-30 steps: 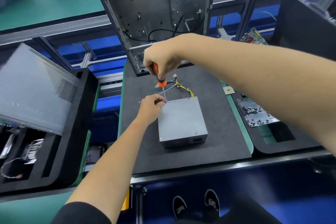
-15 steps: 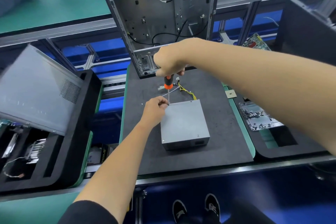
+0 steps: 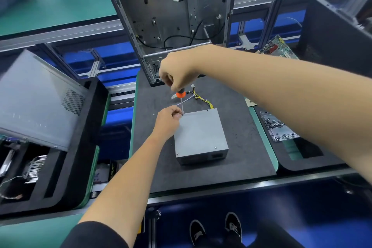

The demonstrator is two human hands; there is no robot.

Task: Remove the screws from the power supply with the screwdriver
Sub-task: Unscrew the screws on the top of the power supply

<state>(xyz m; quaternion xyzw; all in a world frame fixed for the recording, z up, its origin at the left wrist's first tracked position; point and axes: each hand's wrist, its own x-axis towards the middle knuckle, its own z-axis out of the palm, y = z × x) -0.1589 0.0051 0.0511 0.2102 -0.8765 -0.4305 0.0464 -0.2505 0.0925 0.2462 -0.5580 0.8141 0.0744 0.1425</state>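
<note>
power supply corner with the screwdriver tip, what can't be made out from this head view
- Screw under the screwdriver tip: too small, and the left hand fingers crowd it.
- Screwdriver handle: mostly hidden inside the right hand.
- Power supply left side wall: hidden behind the left hand and wrist.
- Whether the left hand pinches the tip: unclear.

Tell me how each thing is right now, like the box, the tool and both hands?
power supply: lying flat on the mat, lid on.
screwdriver: upright, tip at the far left corner.
right hand: grips the handle from above.
left hand: fingers curled at the tip.
computer case: open, stripped.
</note>
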